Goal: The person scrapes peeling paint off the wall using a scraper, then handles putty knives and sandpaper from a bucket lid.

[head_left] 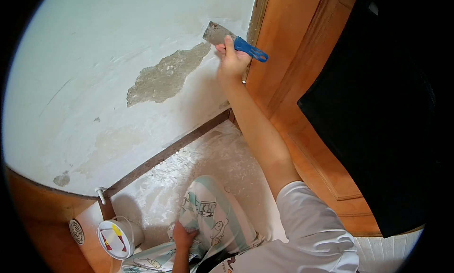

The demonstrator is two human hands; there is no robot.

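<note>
My right hand (pixel 232 64) is wrapped round the blue handle of a putty knife (pixel 220 33). Its wide, stained metal blade lies at the white wall, just above the upper right end of a bare grey patch (pixel 169 75) where the coating is gone. I cannot tell whether the blade touches the wall. Low in the view, my left hand (pixel 183 236) rests on my leg near the knee, holding nothing, its thumb apart and the other fingers partly hidden.
White flakes (pixel 163 171) litter the floor along the brown skirting (pixel 165 151). A white bucket (pixel 115 237) with a handle stands at the lower left, by a short white pipe (pixel 100 195). To the right are a wooden door (pixel 288 50) and a black hanging cloth (pixel 378 117).
</note>
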